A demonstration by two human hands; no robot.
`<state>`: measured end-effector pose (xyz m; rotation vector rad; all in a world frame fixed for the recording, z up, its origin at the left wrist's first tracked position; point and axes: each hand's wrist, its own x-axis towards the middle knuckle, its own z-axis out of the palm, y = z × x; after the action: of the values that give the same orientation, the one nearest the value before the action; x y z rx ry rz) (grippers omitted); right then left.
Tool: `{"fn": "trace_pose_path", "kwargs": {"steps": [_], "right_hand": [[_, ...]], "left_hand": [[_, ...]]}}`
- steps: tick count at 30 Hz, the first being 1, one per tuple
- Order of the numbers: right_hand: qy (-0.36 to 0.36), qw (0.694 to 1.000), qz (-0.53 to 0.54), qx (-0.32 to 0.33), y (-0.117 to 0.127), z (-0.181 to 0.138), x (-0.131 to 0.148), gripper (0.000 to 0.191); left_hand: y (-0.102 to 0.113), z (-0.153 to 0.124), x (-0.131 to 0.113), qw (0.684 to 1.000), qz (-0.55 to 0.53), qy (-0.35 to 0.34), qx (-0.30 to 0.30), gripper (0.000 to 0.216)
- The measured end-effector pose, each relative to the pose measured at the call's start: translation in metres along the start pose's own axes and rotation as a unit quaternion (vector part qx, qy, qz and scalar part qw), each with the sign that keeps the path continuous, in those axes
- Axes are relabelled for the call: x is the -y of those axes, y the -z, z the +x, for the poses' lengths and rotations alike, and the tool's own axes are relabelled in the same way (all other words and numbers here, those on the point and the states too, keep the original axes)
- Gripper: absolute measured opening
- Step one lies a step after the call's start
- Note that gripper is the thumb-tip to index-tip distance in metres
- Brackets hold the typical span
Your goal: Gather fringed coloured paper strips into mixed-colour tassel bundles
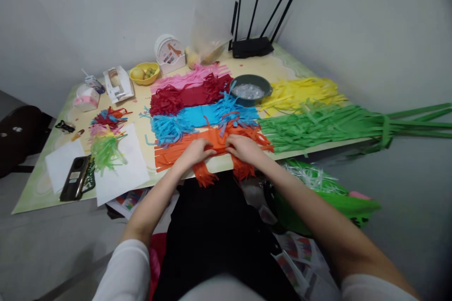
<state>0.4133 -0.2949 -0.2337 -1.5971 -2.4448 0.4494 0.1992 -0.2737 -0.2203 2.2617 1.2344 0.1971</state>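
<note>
My left hand (pixel 197 151) and my right hand (pixel 243 147) both have their fingers closed on a strip of orange fringed crepe paper (pixel 221 143) by the table's front edge. Cut orange fringes hang over the edge below each hand. More orange fringed paper lies flat to the left and right of them. Just behind lies blue fringed paper (pixel 201 116), then dark red fringed paper (pixel 194 96) and pink fringed paper (pixel 197 76). Green fringed paper (pixel 318 127) stretches off to the right, tied near its far end, with yellow fringed paper (pixel 303 93) behind it.
A dark bowl (pixel 250 88) with clear bits inside stands behind the blue paper. A black router (pixel 253 48) sits at the back. On the left are a yellow fruit bowl (pixel 144 74), white sheets (pixel 123 169), a multicoloured tassel (pixel 108 143) and a dark, flat case (pixel 75 178).
</note>
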Motion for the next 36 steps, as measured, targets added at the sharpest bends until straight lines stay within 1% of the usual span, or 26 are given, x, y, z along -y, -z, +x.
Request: {"fn": "trace_pose_path", "kwargs": {"steps": [4,10,17,21,24,27,31,33,36], "right_hand": [[-0.005,1.000,0.008,0.008,0.002,0.001,0.001,0.012],[-0.004,0.999,0.030,0.012,0.003,0.006,-0.005,0.016],[-0.018,0.999,0.032,-0.004,-0.001,0.008,-0.003,0.009],[-0.024,0.999,0.030,-0.022,0.001,0.005,-0.001,0.006],[-0.026,0.998,0.028,-0.044,0.005,-0.003,0.006,0.010],[-0.018,0.997,0.026,-0.074,0.004,-0.016,0.024,0.026],[0.021,0.997,0.033,-0.065,-0.014,-0.023,0.056,0.036],[0.025,0.997,0.035,-0.059,-0.026,-0.016,0.066,0.042],[-0.003,0.998,0.039,-0.055,-0.038,0.000,0.068,0.045]], "left_hand": [[0.006,0.002,0.003,0.999,-0.032,0.012,0.011,0.027],[0.011,0.002,0.001,0.998,-0.054,0.024,0.016,0.026],[0.010,0.002,-0.001,0.998,-0.049,0.033,0.007,0.026],[0.007,0.002,-0.008,0.999,-0.029,0.046,-0.007,0.024],[0.002,0.003,-0.014,0.998,-0.006,0.064,-0.028,0.019],[-0.001,0.006,-0.016,0.995,-0.003,0.081,-0.050,0.016],[0.001,0.008,-0.011,0.992,-0.035,0.090,-0.085,0.011],[0.003,0.006,-0.010,0.987,-0.050,0.089,-0.124,0.011],[0.006,-0.002,-0.011,0.969,-0.073,0.086,-0.218,0.014]]}}
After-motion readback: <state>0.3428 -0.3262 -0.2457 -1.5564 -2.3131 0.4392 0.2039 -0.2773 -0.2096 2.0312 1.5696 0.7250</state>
